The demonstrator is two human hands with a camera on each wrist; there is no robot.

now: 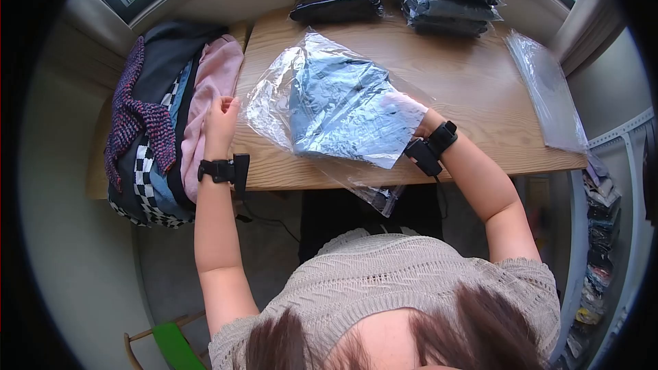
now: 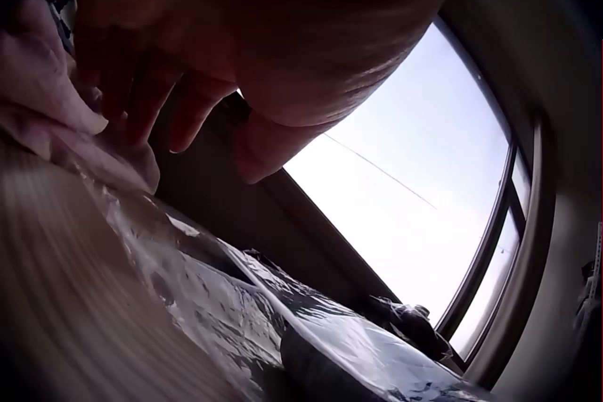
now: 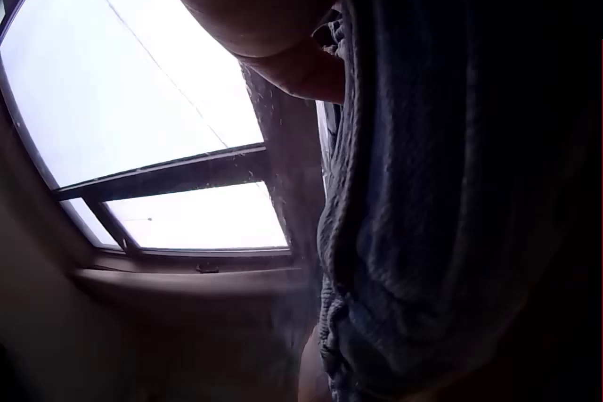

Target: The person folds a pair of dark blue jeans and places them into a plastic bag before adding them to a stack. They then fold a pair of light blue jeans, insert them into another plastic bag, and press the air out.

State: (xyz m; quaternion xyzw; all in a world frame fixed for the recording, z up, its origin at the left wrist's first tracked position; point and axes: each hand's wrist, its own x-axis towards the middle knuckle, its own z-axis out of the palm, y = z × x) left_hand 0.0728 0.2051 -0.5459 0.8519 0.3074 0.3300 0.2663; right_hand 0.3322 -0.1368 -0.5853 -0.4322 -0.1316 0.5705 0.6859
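Observation:
A folded light-blue denim garment (image 1: 336, 113) lies partly inside a clear plastic bag (image 1: 269, 99) at the middle of the table. My right hand (image 1: 411, 109) grips the garment's right side, its fingers seen through the plastic. In the right wrist view, the thumb (image 3: 306, 72) lies against the ribbed edge of the denim (image 3: 405, 204), and the other fingers are mostly hidden behind it. My left hand (image 1: 223, 118) hovers beside a pink garment (image 1: 210, 75), left of the bag, fingers loosely bent and holding nothing.
Left on the wooden table (image 1: 452, 82) is a clothes pile with a purple knitted piece (image 1: 127, 113) and a checkered one (image 1: 145, 171). Bagged dark clothes (image 1: 336, 5) and a bagged stack (image 1: 449, 0) stand at the back. Flat clear bags (image 1: 548, 92) lie right.

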